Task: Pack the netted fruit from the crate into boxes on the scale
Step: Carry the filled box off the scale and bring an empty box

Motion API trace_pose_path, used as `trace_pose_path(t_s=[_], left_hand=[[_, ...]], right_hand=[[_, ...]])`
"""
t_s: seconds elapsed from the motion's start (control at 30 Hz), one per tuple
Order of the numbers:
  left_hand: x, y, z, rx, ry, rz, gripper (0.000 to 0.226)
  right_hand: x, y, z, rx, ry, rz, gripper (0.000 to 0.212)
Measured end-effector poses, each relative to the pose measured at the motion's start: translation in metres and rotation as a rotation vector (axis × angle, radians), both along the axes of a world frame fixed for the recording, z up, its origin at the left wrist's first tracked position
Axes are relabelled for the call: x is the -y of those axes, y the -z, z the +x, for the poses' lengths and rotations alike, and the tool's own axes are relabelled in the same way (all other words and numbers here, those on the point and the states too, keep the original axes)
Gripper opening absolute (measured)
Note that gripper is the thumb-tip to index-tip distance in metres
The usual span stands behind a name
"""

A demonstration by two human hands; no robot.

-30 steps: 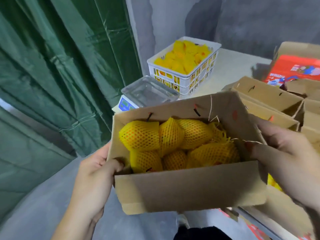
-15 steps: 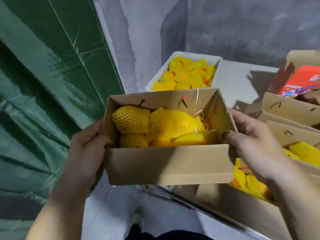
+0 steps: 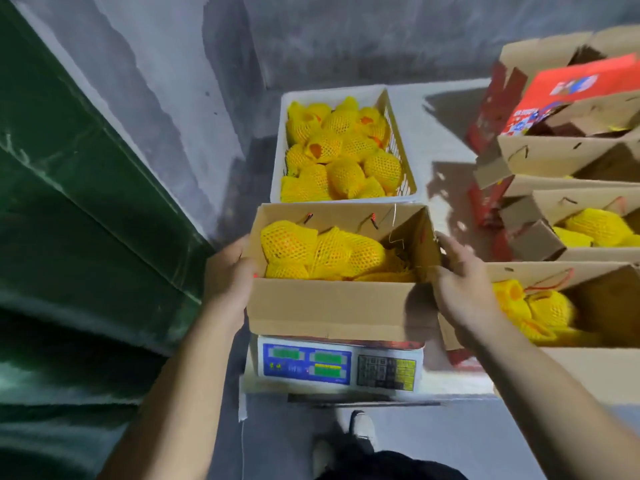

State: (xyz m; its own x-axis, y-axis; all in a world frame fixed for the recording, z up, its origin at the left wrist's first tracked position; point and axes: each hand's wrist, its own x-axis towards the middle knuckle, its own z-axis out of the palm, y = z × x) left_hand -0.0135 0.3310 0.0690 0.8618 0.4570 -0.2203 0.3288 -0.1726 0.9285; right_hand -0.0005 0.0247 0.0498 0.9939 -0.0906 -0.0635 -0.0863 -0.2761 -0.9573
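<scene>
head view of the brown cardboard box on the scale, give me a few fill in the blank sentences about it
1. The brown cardboard box sits on the white ____ with green displays.
2. The netted fruit inside the box is ____ in colour.
3. The white plastic crate stands directly ____ the box, toward the wall.
4. The left hand and right hand are at the box's two ____.

Missing words: scale; yellow; behind; ends

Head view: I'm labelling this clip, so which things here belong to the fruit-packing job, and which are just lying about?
Part of the job:
- cardboard box of netted fruit, held by left hand and right hand
- scale under it
- white crate of fruit behind

Lying about:
- green tarp
- red printed carton
- filled boxes to the right, already packed
</scene>
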Motion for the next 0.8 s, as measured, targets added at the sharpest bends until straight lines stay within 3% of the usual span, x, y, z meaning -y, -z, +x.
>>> trace_pose_path(t_s=[0.2, 0.33, 0.4, 0.47, 0.57, 0.67, 0.8], left_hand=[[-0.008, 0.009, 0.008, 0.028, -0.005, 0.155, 0.041], [-0.015, 0.021, -0.008, 0.082, -0.045, 0.253, 0.024], [-0.02, 0.026, -0.027, 0.162, -0.069, 0.287, 0.025], [-0.025, 0.029, -0.053, 0.259, -0.086, 0.225, 0.024], [-0.033, 0.037, -0.089, 0.35, 0.001, 0.118, 0.019], [-0.045, 0.049, -0.108, 0.274, 0.172, 0.092, 0.019], [-0.058, 0.054, -0.118, 0.19, 0.274, 0.066, 0.027]], right_hand=[[0.003, 0.01, -0.01, -0.019, -0.049, -0.165, 0.046], [-0.004, 0.012, -0.036, -0.043, -0.1, -0.202, 0.085], [-0.019, 0.015, -0.06, -0.018, -0.039, -0.233, 0.109], [-0.042, 0.022, -0.085, 0.01, 0.068, -0.352, 0.116], [-0.082, 0.026, -0.12, 0.121, 0.145, -0.451, 0.103], [-0.11, 0.025, -0.145, 0.247, 0.166, -0.49, 0.085], [-0.125, 0.018, -0.156, 0.195, 0.084, -0.45, 0.065]])
